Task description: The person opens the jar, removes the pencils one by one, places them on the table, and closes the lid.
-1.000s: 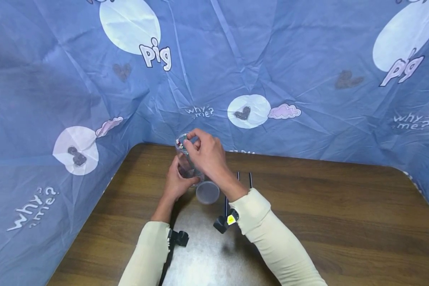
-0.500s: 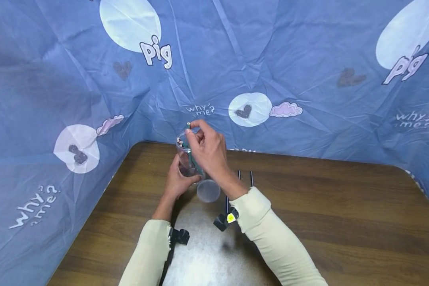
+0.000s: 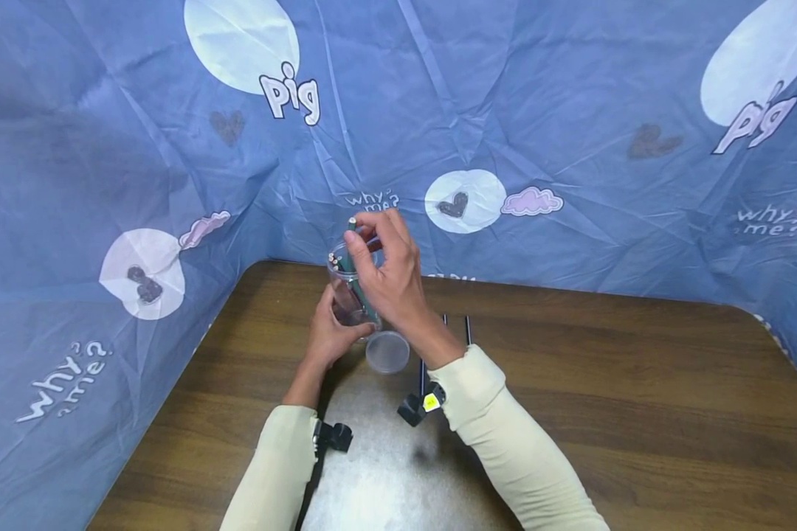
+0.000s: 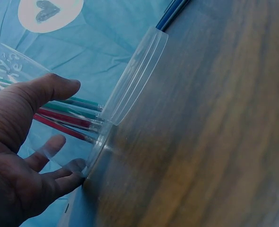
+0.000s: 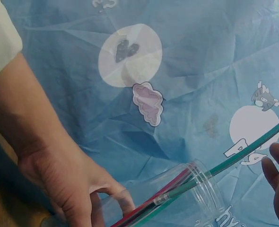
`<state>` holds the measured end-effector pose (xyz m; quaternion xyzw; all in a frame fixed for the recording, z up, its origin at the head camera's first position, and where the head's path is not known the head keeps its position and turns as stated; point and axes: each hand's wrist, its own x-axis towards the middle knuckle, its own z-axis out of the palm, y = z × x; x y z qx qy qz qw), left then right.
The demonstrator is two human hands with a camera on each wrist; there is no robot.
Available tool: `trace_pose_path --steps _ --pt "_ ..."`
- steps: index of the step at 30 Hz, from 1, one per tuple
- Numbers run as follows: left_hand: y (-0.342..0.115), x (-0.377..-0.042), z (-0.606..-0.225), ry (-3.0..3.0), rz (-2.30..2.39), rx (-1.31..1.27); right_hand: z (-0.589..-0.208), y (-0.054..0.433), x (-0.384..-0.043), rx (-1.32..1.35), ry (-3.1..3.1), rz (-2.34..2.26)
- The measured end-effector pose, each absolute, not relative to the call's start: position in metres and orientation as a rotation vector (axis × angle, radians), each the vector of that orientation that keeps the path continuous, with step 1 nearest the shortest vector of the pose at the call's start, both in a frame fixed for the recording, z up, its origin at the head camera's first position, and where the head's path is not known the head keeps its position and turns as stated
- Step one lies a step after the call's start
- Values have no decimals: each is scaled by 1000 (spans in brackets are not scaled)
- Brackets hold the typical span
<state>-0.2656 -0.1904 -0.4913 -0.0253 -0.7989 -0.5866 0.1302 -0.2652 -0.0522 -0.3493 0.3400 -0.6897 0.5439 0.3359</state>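
A tall clear jar [image 3: 341, 293] stands at the table's far left, the fingers and thumb of my left hand [image 3: 324, 338] gripping its lower part. Inside are several slim pencils, and the left wrist view shows red pencils [image 4: 64, 129] beside green ones, metal-like ends down. My right hand [image 3: 395, 273] is above the jar's mouth. It pinches the top of a green pencil [image 5: 246, 151], which leans out over the rim while its lower end stays inside. In the right wrist view only a few right fingertips [image 5: 271, 172] show at the edge.
A round translucent lid [image 3: 387, 352] lies on the wooden table [image 3: 604, 398] just in front of the jar. Dark pencils [image 3: 468, 330] lie to the right, partly hidden under the right forearm. A blue printed cloth [image 3: 558, 88] hangs behind and at the left.
My right hand has risen from the jar's mouth, drawing the green pencil partway up out of it. The left hand and the jar have stayed in place.
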Motion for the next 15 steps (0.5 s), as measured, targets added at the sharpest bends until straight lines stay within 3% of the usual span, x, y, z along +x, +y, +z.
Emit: trace_pose_path --steps 15 --pt "-190 -265 -491 -2315 -1704 -87 -341 -50 -263 977 -1679 1445"
